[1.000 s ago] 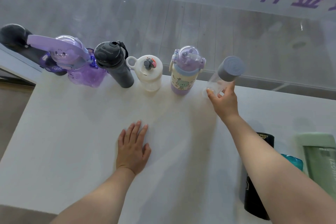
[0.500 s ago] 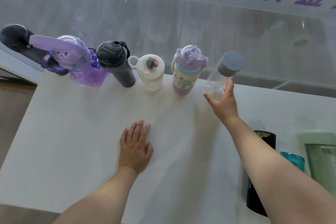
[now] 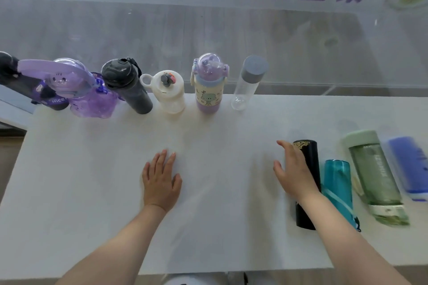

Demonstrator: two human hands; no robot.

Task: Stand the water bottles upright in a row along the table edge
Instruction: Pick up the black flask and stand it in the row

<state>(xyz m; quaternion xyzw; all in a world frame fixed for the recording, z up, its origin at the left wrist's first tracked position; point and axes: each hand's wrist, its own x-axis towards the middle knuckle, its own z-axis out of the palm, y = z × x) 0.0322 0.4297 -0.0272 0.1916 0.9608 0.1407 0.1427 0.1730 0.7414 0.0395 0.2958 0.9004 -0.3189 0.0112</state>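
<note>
Six bottles stand upright along the far edge of the table (image 3: 92, 169), the clear bottle (image 3: 246, 87) empty at the right end. Right hand (image 3: 295, 172), fingers spread, rests on the lying black bottle (image 3: 309, 159). Left hand (image 3: 161, 183) lies flat, holding nothing. "Nice" shows on the dark bottle (image 3: 52, 99).

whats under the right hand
The right hand lies over a black bottle lying flat on the table. The bottle's middle is covered, and whether the fingers grip it cannot be seen.
</note>
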